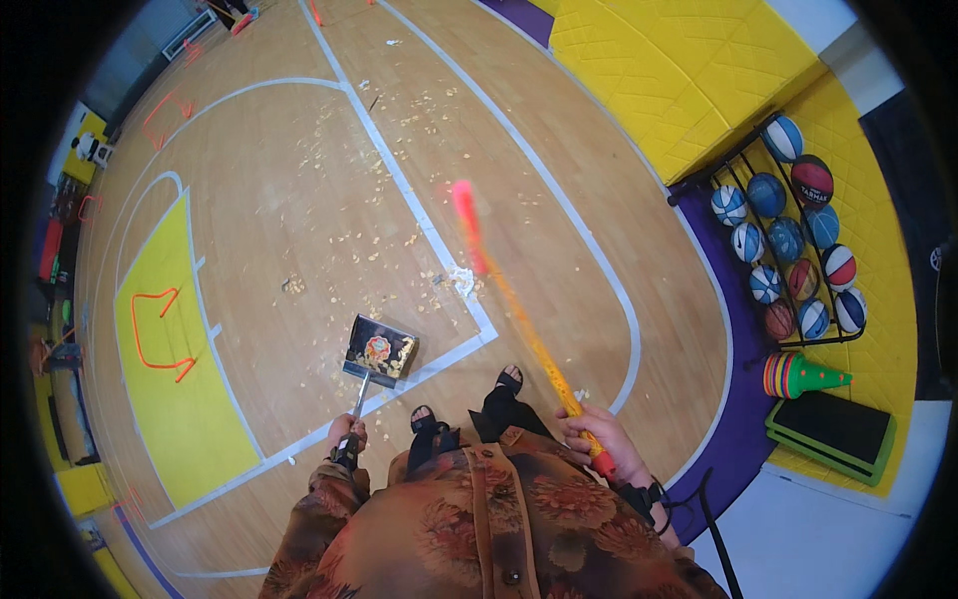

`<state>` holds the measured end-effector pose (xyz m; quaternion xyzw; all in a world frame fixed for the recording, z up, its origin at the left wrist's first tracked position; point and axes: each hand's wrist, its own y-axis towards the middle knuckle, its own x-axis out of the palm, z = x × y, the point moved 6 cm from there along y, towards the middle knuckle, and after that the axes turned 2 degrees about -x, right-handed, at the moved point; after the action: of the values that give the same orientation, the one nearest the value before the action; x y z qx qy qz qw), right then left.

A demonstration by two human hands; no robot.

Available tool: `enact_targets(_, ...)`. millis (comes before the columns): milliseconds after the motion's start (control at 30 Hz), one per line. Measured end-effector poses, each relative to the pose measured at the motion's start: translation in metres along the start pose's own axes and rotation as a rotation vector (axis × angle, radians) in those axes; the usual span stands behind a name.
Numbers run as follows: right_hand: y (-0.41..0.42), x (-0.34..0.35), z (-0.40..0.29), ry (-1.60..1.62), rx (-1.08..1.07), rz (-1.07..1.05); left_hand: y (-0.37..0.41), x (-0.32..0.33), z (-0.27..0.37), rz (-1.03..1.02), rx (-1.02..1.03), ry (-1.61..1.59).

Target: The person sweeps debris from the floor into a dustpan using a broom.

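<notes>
My left hand [347, 434] grips the metal handle of a black dustpan [382, 344]. Small pale flakes lie inside the pan, around a printed sticker. In my right hand [599, 436] is the yellow patterned handle of a broom [535, 344] with a red end. The broom's pink-red head [468, 224] is blurred and points away from me over the floor. Near it, a crumpled white tissue [462, 281] lies on a white court line. Pale flakes [397, 195] are scattered widely across the wood-pattern floor ahead.
A black rack of basketballs [786, 232] stands at the right against yellow wall padding [673, 67]. Below it are stacked green cones [812, 376] and a green-edged black step board [831, 434]. Orange hurdles [135, 329] stand on the left. Another person [227, 11] is at the far top left.
</notes>
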<state>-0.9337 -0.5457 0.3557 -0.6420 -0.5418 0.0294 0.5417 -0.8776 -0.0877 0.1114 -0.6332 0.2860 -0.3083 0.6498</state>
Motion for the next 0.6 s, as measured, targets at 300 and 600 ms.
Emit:
enact_targets(300,0.042,-0.173,-0.072,-0.118,-0.129,0.456,0.001,0.049,-0.018,0.036,0.013,0.019)
enact_targets(600,0.095,-0.128,-0.055,-0.247,-0.109,0.306,-0.015,0.114,-0.028,0.013,0.0,0.151)
